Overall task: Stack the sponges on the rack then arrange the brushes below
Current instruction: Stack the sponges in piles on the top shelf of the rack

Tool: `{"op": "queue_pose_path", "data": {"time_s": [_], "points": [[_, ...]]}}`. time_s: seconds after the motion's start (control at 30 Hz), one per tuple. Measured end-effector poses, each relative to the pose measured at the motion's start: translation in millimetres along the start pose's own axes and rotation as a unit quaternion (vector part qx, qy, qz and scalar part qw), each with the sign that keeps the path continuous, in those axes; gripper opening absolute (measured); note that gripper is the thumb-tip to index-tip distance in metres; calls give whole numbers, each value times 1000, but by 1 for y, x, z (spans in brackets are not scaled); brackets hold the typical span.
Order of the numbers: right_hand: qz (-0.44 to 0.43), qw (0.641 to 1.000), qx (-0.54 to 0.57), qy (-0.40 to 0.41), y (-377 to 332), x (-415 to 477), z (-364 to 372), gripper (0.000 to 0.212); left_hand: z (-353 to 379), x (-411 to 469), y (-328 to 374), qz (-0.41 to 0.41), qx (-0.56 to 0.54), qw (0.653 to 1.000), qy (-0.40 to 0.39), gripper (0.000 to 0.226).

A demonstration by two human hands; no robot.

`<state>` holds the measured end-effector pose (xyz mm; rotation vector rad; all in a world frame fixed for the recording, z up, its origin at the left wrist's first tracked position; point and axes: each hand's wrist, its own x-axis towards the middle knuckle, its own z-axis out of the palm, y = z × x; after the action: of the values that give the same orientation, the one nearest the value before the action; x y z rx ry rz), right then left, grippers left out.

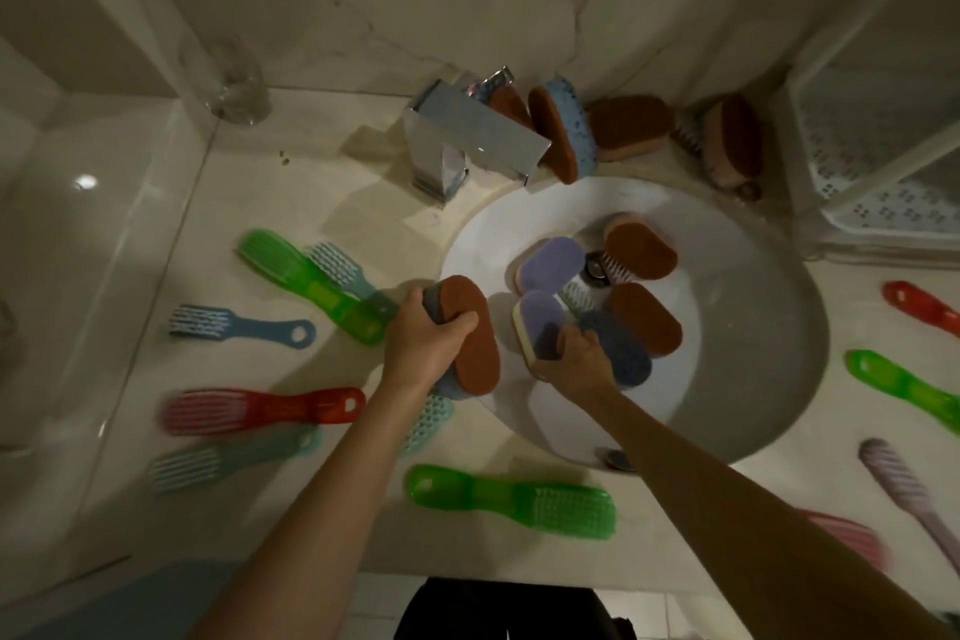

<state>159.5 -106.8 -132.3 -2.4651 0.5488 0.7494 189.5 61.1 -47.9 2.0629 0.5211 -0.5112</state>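
My left hand (423, 340) grips a blue sponge with a brown scouring face (475, 333) above the left rim of the white sink (753, 379). My right hand (574, 359) holds a purple and cream sponge (540, 322) inside the bowl. More sponges lie in the sink: a purple one (550, 263), two brown-faced ones (641, 247) (647, 320) and a blue one (626, 359). Several sponges (561, 130) lean against the wall behind the faucet. The white rack (878, 156) stands at the far right. Brushes lie on the counter, among them a green brush (511, 499) and a red brush (260, 408).
A chrome faucet (467, 135) overhangs the sink's back edge. A clear glass (231, 78) stands at the back left. More brushes (904, 382) lie right of the sink. The counter's front edge runs along the bottom, with the person's dark clothing below it.
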Motion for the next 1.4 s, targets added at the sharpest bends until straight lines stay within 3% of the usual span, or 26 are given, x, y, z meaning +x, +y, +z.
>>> {"op": "queue_pose_path", "data": {"time_s": [0.13,0.27,0.5,0.67,0.8,0.9,0.97,1.13,1.23,1.4], "points": [[-26,997,75,16,8,-29,-55,42,1,-13,22,-16,-10,999,-39,34],[-66,995,64,40,19,-65,-114,44,6,-28,63,-12,-105,988,-111,32],[-140,975,129,114,16,-127,-192,27,26,-62,127,35,-228,931,-283,26],[-172,929,237,225,12,-140,-221,34,19,-78,142,8,-336,893,-300,35],[-236,839,437,223,-5,-150,-237,45,15,-83,157,17,-381,873,-304,40],[-268,792,502,219,-7,-152,-255,42,18,-95,177,36,-400,861,-312,37],[-299,788,499,204,-1,-153,-271,49,24,-101,192,50,-412,856,-309,41],[-387,785,458,159,32,-155,-324,91,51,-134,238,76,-446,836,-309,43],[-419,771,447,175,59,-167,-368,90,73,-163,273,109,-448,829,-317,39],[-419,743,477,212,117,-179,-436,69,107,-196,342,169,-394,855,-291,41]]}}
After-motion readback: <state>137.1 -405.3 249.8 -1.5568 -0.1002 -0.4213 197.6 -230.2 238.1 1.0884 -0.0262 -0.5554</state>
